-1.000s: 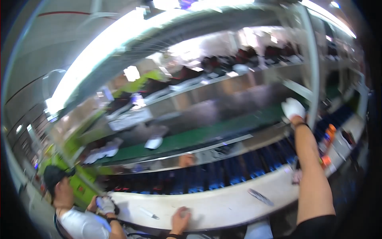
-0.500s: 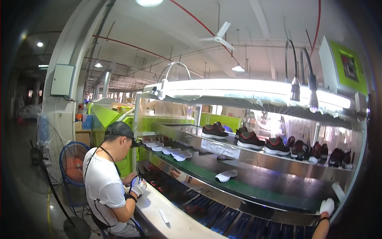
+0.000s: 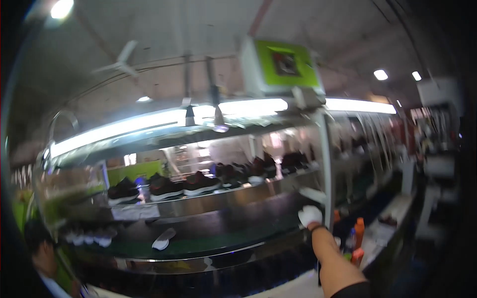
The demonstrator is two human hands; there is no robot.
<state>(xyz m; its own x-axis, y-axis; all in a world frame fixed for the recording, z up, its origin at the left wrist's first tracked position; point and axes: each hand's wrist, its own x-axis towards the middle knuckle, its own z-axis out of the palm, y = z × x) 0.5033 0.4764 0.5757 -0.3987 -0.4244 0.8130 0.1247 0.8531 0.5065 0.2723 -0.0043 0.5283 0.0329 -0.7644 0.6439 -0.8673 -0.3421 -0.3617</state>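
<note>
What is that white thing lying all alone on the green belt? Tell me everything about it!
The white shoe sole is a flat, long piece with rounded ends, blurred here, so its material is hard to tell. It lies flat and slanted on the dark green conveyor belt, on the lower level, below the shelf of dark shoes. Nothing touches it except the belt. The right hand, in a white glove, is far off to its right.
</note>
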